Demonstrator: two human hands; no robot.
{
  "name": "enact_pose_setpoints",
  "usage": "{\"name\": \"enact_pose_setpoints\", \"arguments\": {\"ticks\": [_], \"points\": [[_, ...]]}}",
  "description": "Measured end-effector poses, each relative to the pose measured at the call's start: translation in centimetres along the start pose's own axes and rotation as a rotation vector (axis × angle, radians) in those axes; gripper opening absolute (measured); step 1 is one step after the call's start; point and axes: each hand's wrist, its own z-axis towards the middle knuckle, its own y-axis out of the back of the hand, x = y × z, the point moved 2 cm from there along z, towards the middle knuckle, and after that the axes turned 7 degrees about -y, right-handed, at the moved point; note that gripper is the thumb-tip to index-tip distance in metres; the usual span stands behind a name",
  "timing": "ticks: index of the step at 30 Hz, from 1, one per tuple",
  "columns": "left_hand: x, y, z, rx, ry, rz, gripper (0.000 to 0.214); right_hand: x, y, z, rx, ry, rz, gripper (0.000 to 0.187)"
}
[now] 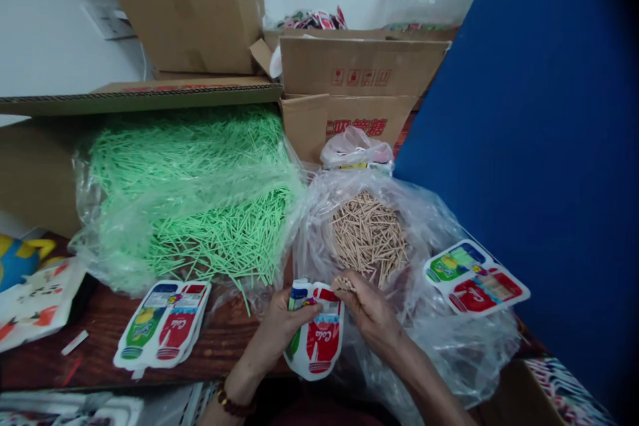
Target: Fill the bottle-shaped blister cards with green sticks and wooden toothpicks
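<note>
My left hand (284,323) pinches a printed candy pouch (322,339) shaped like two bottles, one red "Cola" side and one green side, near the front table edge. At the pouch's top edge, my right hand (369,309) is closed around a small bunch of thin brown sticks (344,284). Whether the sticks' ends are inside the pouch, I cannot tell. Just beyond that hand, a loose pile of brown sticks (369,233) lies in an open clear plastic bag (429,213). Left of my left hand rests a stack of similar pouches (164,326).
Thin green sticks (214,233) spill from clear plastic in a cardboard box (40,160) at left. Another pouch (476,279) lies on the plastic at right. A carton (364,66) stands behind, and a blue panel (539,146) bounds the right side. A white patterned packet (40,306) lies far left.
</note>
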Motion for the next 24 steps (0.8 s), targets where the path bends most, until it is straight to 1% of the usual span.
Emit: {"name": "enact_pose_setpoints", "arguments": {"ticks": [3,6,8,10,12,15,17,20,22,24], "points": [[1.0,0.1,0.3,0.030,0.010,-0.001,0.025,-0.5,-0.4,0.2,-0.024,0.007,-0.029,0.014],[1.5,0.2,0.4,0.012,-0.066,0.067,0.022,-0.8,-0.5,0.4,-0.029,-0.014,-0.038,0.014],[1.3,0.1,0.4,-0.013,-0.137,0.140,0.018,-0.9,-0.5,0.5,-0.034,-0.040,-0.026,0.014],[0.8,0.1,0.4,-0.009,-0.174,0.173,0.018,-1.1,-0.4,0.5,-0.042,-0.075,0.007,0.014],[0.2,0.0,0.3,0.020,-0.177,0.176,0.018,-1.3,-0.3,0.5,-0.054,-0.113,0.040,0.013],[-0.6,0.1,0.3,0.089,-0.160,0.180,0.020,-1.2,0.3,0.6,-0.038,-0.145,0.058,0.015],[-0.8,0.2,0.4,0.126,-0.141,0.181,0.022,-0.7,0.8,0.7,-0.007,-0.123,0.049,0.017],[-1.0,0.3,0.5,0.160,-0.113,0.165,0.020,0.4,1.4,0.9,0.055,-0.036,0.002,0.018],[-0.9,0.2,0.7,0.170,-0.093,0.143,0.018,1.0,1.6,1.0,0.099,0.016,-0.047,0.016],[-0.7,0.2,0.9,0.169,-0.074,0.132,0.017,1.2,1.5,1.0,0.129,0.038,-0.102,0.016]]}}
